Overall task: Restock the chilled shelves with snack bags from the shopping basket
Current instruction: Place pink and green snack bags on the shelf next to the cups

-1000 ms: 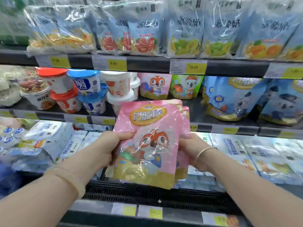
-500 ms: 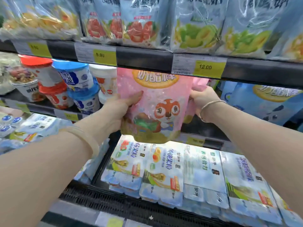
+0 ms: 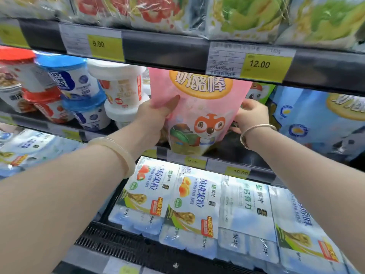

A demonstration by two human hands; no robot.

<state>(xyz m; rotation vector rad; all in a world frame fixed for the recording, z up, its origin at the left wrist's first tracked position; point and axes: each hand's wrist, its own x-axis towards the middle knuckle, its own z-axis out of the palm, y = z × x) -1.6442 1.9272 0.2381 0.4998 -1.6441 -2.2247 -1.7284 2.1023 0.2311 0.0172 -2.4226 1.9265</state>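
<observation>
Bag sits centre frame — a pink foil snack pouch, upright, its base on or just above the middle shelf; exact contact is hidden. Left hand grasps its left edge, thumb across the front face. Right hand is at the right edge with fingers curled against it; I can't tell if it's gripping or just steadying. Yogurt tubs are just beside the bag at left, blue pouches at right.

Handling, as I judge it: light, soft, crinkly film, probably slick when cold — it'll buckle if squeezed mid-panel. Best taken by the side seams, pinched low enough to keep it standing. Basket isn't in view.
</observation>
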